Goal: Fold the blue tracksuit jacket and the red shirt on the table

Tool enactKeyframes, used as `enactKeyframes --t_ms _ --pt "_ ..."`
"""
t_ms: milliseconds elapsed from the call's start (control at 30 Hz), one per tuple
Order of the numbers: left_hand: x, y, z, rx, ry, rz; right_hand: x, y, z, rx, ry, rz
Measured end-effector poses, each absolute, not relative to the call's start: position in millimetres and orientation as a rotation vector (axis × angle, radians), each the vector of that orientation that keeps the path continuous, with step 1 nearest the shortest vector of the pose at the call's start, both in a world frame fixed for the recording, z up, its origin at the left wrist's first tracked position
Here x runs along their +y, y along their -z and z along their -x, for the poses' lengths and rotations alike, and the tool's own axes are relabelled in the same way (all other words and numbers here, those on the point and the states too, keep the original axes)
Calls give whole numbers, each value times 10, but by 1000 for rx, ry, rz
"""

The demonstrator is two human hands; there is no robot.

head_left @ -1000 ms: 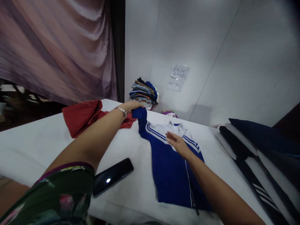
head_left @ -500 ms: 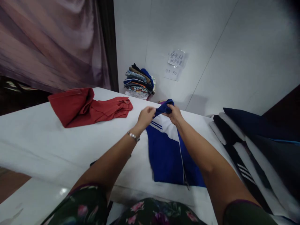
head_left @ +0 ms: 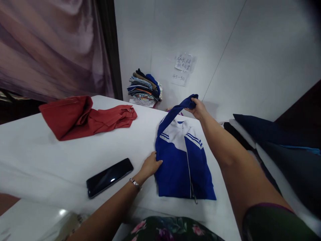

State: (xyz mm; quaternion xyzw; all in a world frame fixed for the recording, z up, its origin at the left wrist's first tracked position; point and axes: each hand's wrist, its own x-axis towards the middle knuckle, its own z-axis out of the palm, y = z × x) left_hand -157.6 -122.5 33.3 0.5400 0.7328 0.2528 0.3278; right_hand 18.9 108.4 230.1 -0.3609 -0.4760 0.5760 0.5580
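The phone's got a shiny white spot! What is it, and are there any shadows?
In the head view, glare on the phone, probably reflected light; same head view, a soft shadow on the wall beside the right hand, and a darkened top right corner.

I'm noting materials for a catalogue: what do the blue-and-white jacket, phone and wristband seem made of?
Jacket: matt, soft fabric, perhaps a synthetic knit; its raised sleeve bends limply.
Phone: glossy front, likely glass, mirroring a light.
Wristband: silvery, probably polished metal, by its glints.
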Motion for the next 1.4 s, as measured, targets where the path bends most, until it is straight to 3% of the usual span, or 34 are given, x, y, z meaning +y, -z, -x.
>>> enactKeyframes --t_ms 267,500,967,1167,1400 --pt "-1087 -734 1028 1911 -429 -1884 1195 -2467 -842 -1196 -1115 930" --pt "-882 -561 589 1740 -263 -1968 1033 -2440 -1281 -1295 -961 1066" --pt "-1108 -415 939 1549 -796 -1730 -3 -2231 -921 -2267 -893 798" --pt "-1056 -310 1106 1501 -785 -1484 -585 -1716 -766 -2774 -865 620" --pt "-969 -279 1347 1500 -879 -1150 -1025 -1191 -840 -2967 -820 839"
